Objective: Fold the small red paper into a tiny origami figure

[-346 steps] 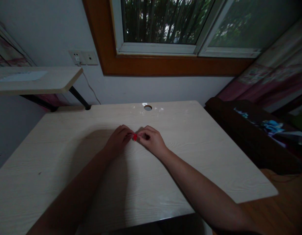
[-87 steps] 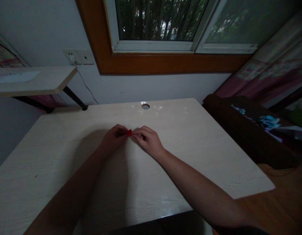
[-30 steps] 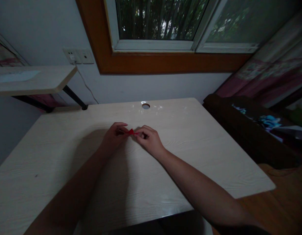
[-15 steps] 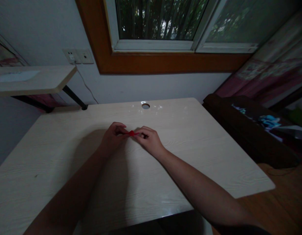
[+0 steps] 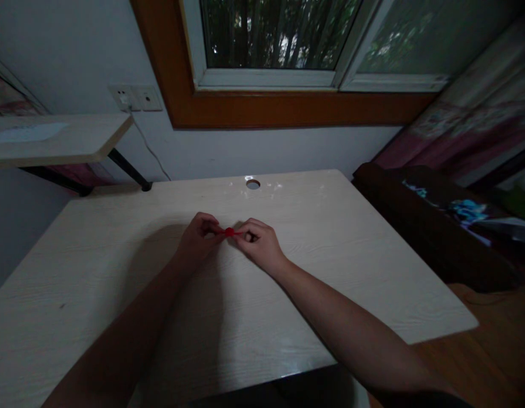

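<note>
Over the middle of the table, a small red twist-wrapped candy [image 5: 229,232] is stretched between my two hands, its round middle showing and a thin end running out to each side. My left hand [image 5: 197,237] is closed in a pinch on its left end. The right end sits between the thumb and fingertips of my right hand [image 5: 261,242], closed as well. The tips of both ends are hidden by my fingers, and the candy is too small to make out any print.
The pale wood-grain table [image 5: 330,226] has a round cable hole [image 5: 253,184] near its back edge. A raised shelf [image 5: 54,139] on black legs stands at the left. Beyond the right edge lies a dark brown padded seat [image 5: 415,221]. A white cord [image 5: 149,146] hangs from the wall socket.
The red middle of the candy has turned from a pointed shape to a rounder one. Both hands keep almost the same place and the same pinch.
</note>
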Demonstrator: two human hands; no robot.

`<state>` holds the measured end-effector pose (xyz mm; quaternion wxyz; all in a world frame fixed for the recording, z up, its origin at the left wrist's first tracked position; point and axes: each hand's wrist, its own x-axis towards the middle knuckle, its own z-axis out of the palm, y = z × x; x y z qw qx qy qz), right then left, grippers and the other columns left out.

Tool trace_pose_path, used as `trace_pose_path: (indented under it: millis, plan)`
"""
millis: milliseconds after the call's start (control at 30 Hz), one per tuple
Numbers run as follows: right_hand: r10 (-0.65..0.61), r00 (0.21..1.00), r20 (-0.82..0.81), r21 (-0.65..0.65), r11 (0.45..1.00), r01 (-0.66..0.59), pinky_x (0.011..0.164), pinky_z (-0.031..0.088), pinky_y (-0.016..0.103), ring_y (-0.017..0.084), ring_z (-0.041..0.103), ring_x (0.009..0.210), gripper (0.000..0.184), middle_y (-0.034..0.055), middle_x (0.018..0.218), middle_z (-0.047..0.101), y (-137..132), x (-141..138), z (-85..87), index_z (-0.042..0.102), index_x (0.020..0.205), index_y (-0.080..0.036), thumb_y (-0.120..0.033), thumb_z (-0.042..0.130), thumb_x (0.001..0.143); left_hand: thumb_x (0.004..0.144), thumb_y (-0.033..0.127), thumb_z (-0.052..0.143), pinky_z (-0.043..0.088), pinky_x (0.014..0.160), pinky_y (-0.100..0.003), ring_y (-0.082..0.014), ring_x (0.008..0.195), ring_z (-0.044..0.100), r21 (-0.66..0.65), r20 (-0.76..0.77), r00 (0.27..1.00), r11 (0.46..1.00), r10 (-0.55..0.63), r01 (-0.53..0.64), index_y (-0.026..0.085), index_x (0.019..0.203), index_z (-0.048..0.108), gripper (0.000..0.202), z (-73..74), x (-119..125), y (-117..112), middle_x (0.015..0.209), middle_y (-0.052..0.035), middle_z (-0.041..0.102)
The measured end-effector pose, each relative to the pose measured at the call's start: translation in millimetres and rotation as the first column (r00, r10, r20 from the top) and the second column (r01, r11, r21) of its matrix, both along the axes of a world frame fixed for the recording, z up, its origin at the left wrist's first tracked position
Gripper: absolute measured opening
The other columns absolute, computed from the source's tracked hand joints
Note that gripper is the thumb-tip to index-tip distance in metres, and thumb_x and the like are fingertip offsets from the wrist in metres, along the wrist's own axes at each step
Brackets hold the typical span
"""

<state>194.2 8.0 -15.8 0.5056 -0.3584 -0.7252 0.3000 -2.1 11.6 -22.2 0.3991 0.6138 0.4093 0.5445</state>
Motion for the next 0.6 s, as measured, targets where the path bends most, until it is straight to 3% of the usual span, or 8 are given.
trace_pose_path:
  millis: [267,600]
  plan:
    - [0.036,0.999,-0.01,-0.023,0.999,-0.036,0.057,0.039,0.023,0.01,0.05,0.06,0.005,-0.0006,0.075,0.059,2.3,0.7,-2.8,0.074,0.091,-0.021,-0.022,0.071,0.087,0.065,0.023,0.086,0.053,0.066,-0.021,-0.0096,0.068,0.064,-0.005,0.055,0.998,1.0,-0.009,0.009,0.019,0.087,0.051,0.042,3.2,-1.3,1.1,0.073,0.0044,0.063]
    - [0.027,1.0,-0.001,-0.045,0.999,-0.027,0.057,0.039,0.023,0.01,0.049,0.058,0.003,-0.0011,0.071,0.058,2.6,2.6,-0.8,0.074,0.086,-0.021,-0.024,0.073,0.084,0.064,0.023,0.086,0.054,0.068,-0.024,-0.0115,0.07,0.066,-0.033,0.037,0.999,0.999,0.012,-0.011,0.019,0.086,0.049,0.043,3.9,-0.6,0.3,0.073,0.0035,0.064]
